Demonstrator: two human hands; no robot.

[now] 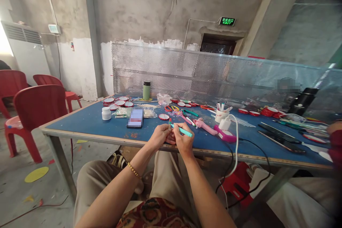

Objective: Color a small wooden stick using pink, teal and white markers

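My right hand point(184, 140) is closed around a turquoise marker pen point(185, 130), which lies across the fingers with its blunt end pointing right. Close against it, my left hand point(161, 135) is pinched shut at the table's front edge. A small red piece point(170, 121) sticks up by its fingertips, too small to identify, and the fingers hide the rest. Just beyond the hands lies a round white disc with a red rim point(164, 117). Left of that, a phone point(135, 117) with a lit screen stands on the blue table point(88, 124).
Behind the phone are a white bottle point(106, 113), stacked red-rimmed discs point(109, 101) and a green flask point(146, 91). To the right stand a pen cup point(221, 115), a pink handheld device point(205, 127) and a white cable point(236, 142). Another person's sleeve point(336, 146) shows at far right.
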